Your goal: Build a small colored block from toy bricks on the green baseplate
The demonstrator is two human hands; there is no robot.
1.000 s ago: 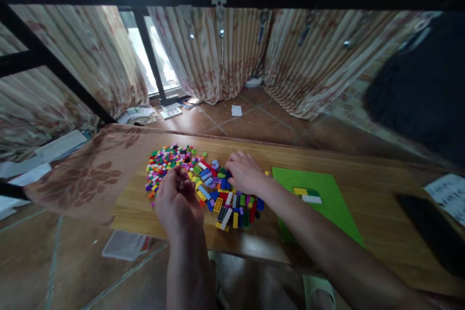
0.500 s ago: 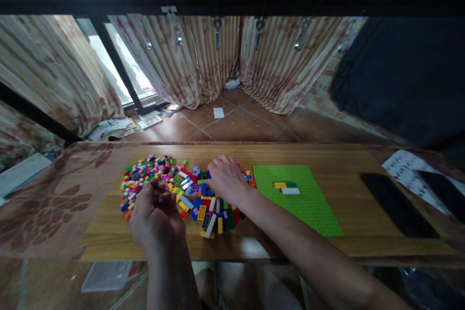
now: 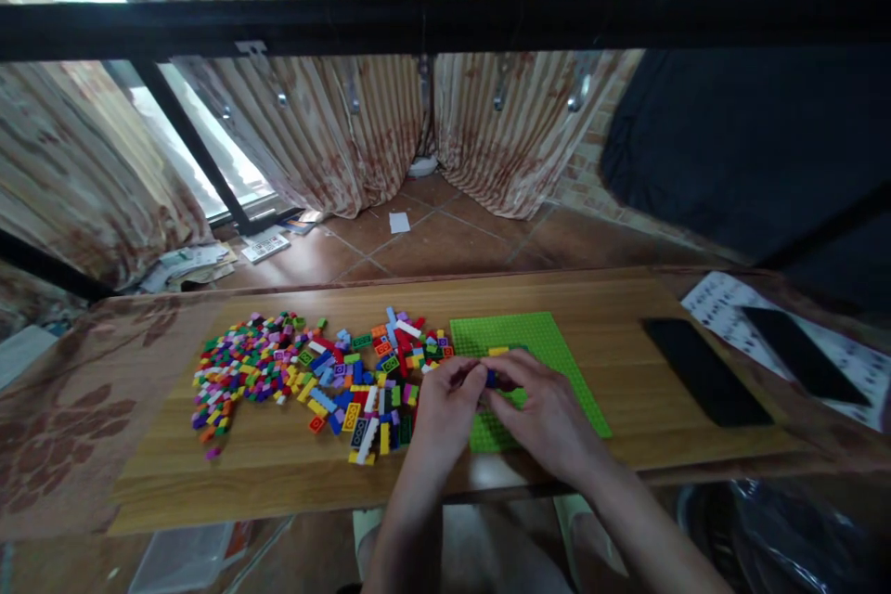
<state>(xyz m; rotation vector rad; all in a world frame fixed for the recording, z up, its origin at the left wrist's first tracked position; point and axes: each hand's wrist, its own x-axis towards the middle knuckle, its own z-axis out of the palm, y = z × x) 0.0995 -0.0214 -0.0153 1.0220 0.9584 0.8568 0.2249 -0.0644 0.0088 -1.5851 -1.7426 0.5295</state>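
Observation:
My left hand point(image 3: 449, 399) and my right hand point(image 3: 543, 404) meet over the left part of a green baseplate point(image 3: 563, 353). Between their fingertips is a small blue brick point(image 3: 491, 379), mostly covered by the fingers. Both hands are closed in a pinch on it. Just behind the fingers, a yellow brick point(image 3: 498, 351) shows on the baseplate. My right hand hides most of what lies beside it. To the left of my left hand spreads a pile of larger mixed bricks point(image 3: 358, 380).
Farther left lies a heap of small colourful bricks point(image 3: 243, 357). On the right of the wooden board point(image 3: 264, 473) are a black slab point(image 3: 703, 371), a printed sheet point(image 3: 716, 297) and a dark phone-like object point(image 3: 807, 357). A black bar point(image 3: 445, 23) crosses above.
Both hands have moved right and come together over the baseplate. My right hand has left the brick pile, and a blue brick now shows between the fingers. The view has shifted rightward.

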